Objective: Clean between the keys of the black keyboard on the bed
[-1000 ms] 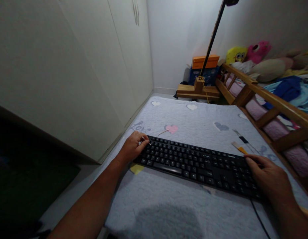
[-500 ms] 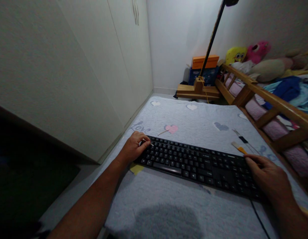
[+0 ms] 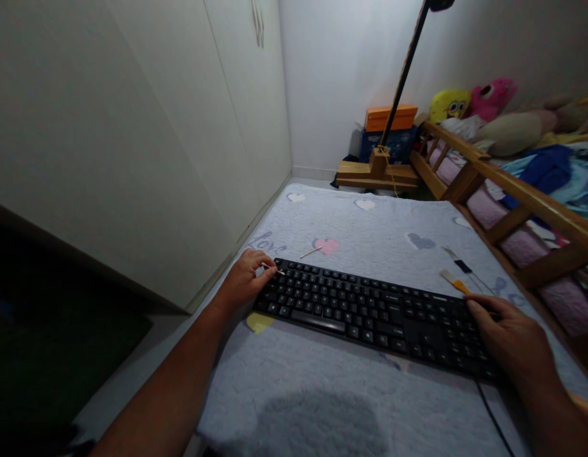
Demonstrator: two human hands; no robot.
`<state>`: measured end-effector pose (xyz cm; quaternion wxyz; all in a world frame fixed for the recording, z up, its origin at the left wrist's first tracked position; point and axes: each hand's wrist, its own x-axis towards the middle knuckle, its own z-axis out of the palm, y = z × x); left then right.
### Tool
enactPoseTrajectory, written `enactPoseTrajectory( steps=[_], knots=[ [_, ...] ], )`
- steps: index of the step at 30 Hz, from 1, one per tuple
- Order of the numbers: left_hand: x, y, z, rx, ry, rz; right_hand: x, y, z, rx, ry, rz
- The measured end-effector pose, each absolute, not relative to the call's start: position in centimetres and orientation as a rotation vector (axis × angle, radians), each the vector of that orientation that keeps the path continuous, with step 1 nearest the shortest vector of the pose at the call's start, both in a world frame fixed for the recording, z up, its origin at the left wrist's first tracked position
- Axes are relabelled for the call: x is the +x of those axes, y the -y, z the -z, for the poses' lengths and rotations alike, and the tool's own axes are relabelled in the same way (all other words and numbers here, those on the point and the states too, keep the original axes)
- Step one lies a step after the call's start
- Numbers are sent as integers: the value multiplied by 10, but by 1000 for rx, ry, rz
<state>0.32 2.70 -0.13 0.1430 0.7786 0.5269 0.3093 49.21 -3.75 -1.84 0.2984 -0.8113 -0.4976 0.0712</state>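
A black keyboard (image 3: 341, 298) lies at a slant across a light blue heart-patterned cover (image 3: 322, 368). At its upper left corner, my left hand (image 3: 246, 276) pinches a thin cotton swab (image 3: 280, 272), whose tip sits over the keys there. My right hand (image 3: 517, 336) is closed around the keyboard's right end, thumb near the top edge; its lower fingers are hidden. Beyond the keyboard, a second cotton swab (image 3: 311, 252) rests by a pink heart. A flat brush (image 3: 453, 280) with a yellow-orange part lies just past my right fingers.
Near the brush lies a slim tool with a black band (image 3: 462, 266). The keyboard cable (image 3: 493, 416) runs toward me. A white wardrobe (image 3: 179, 158) borders the left, a wooden bed rail (image 3: 526, 181) the right. A wooden stand (image 3: 377, 168) with a black pole is behind.
My left hand has shifted slightly left with the cotton swab, toward the keyboard's corner. My right hand keeps its place on the right end.
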Motion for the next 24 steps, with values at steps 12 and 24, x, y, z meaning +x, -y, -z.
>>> enactPoseTrajectory(
  steps=[12, 24],
  knots=[
    [9, -29, 6, 2265, -1549, -914, 492, 38, 18, -2165, 1318, -178],
    [11, -27, 2, 2304, -1541, -868, 491, 37, 17, -2135, 1322, -177]
  ],
)
